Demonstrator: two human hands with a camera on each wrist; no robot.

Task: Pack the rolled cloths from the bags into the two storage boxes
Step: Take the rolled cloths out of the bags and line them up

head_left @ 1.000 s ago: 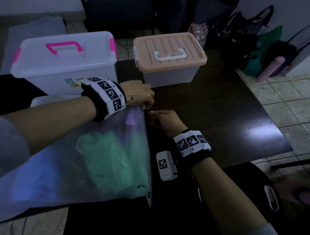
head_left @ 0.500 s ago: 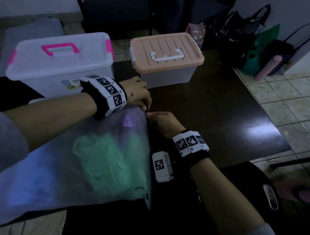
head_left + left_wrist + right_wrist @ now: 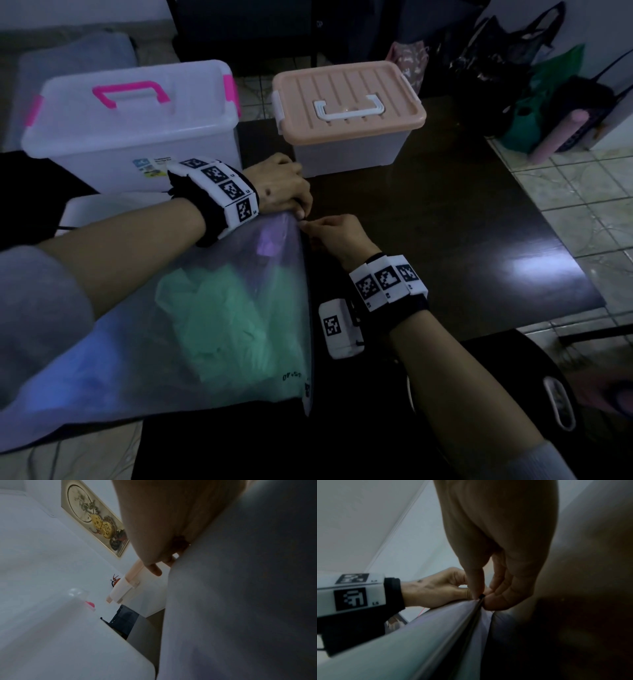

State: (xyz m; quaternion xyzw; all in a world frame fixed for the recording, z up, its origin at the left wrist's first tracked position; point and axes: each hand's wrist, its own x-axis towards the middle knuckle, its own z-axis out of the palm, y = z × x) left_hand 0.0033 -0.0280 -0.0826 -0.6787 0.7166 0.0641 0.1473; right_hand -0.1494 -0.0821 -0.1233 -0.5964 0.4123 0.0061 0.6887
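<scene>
Dark worktop [image 3: 445,222]. On its near left edge, a big clear zip bag [image 3: 222,329] lying flat, green rolled cloths [image 3: 226,318] inside. At the far edge, a clear storage box [image 3: 130,133] with pink handle toward the left corner, and just beside it a peach-lidded storage box [image 3: 349,113]; both shut. Left hand [image 3: 284,186] curled on the bag's top corner. Right hand [image 3: 337,233] pinching the small black zip slider [image 3: 482,596] there.

1. The left wrist band [image 3: 351,596] has a small "L5" printed next to its black square code.
2. The clear bag [image 3: 171,342] has tiny print near its edge, too blurry to read.
3. The sticker [image 3: 150,167] on the clear box [image 3: 130,137] is too small to read.
</scene>
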